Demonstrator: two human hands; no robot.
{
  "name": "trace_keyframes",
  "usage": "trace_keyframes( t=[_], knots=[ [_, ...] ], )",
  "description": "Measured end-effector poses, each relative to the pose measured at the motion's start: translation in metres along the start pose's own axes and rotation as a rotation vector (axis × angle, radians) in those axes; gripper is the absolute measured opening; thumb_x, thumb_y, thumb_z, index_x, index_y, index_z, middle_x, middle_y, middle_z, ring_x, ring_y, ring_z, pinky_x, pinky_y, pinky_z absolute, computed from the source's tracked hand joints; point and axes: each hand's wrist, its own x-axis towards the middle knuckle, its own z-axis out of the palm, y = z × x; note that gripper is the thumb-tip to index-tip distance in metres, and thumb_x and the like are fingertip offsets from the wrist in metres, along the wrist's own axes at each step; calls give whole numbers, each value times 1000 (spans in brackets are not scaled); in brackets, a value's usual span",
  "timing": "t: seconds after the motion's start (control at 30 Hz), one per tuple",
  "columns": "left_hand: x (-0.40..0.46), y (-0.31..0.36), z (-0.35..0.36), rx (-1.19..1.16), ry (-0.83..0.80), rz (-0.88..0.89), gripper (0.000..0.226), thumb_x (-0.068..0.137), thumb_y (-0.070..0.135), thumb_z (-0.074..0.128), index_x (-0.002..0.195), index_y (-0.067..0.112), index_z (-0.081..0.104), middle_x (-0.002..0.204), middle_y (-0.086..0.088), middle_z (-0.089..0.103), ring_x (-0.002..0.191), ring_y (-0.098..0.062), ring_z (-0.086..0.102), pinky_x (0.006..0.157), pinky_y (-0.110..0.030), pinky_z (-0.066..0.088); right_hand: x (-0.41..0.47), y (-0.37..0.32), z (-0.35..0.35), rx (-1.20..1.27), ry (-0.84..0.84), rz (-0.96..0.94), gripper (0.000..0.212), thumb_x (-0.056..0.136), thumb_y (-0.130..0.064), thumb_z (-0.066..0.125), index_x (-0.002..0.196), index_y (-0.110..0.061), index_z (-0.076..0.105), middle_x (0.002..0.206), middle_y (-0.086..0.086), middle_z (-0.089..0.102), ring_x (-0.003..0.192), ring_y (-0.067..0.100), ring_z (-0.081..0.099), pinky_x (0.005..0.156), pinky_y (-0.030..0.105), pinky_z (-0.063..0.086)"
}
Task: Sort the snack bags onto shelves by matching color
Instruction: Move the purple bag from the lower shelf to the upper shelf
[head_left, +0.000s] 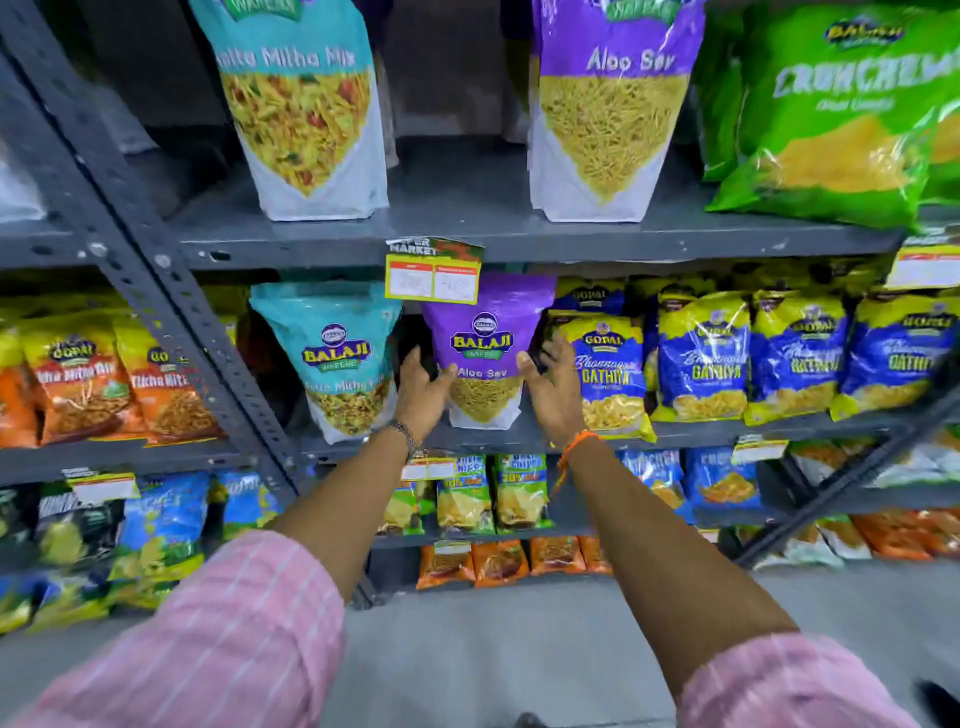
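A purple Aloo Sev bag (485, 348) stands upright on the middle shelf (727, 428), beside a teal bag (335, 358).

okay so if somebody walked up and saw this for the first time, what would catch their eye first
Most likely the purple Aloo Sev bag standing on the middle shelf, flanked by the left hand and right hand, both open at its sides. Next, the big purple bag and teal bag on the shelf above, with a bright green Crunchem bag at the far right.
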Motion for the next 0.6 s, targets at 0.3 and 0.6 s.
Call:
trace_keyframes(
  t=[0.3, 0.6],
  knots=[
    [28, 13, 3, -282, 13, 68, 53, 100, 12, 58, 147, 5, 34, 139, -13, 55, 119, -18, 62, 98, -32, 55, 52, 17, 2, -27, -185, 12, 34, 94, -8, 62, 125, -9, 50, 117, 7, 65, 107, 12, 66, 100, 43, 54],
    [-25, 4, 5, -193, 146, 186, 29, 92, 15, 70, 115, -1, 63, 109, -9, 73, 95, -16, 71, 88, -39, 61, 15, 14, -3, -23, -69, 2, 25, 94, -12, 64, 115, -4, 56, 114, 15, 70, 112, 31, 67, 97, 58, 55]
  ],
)
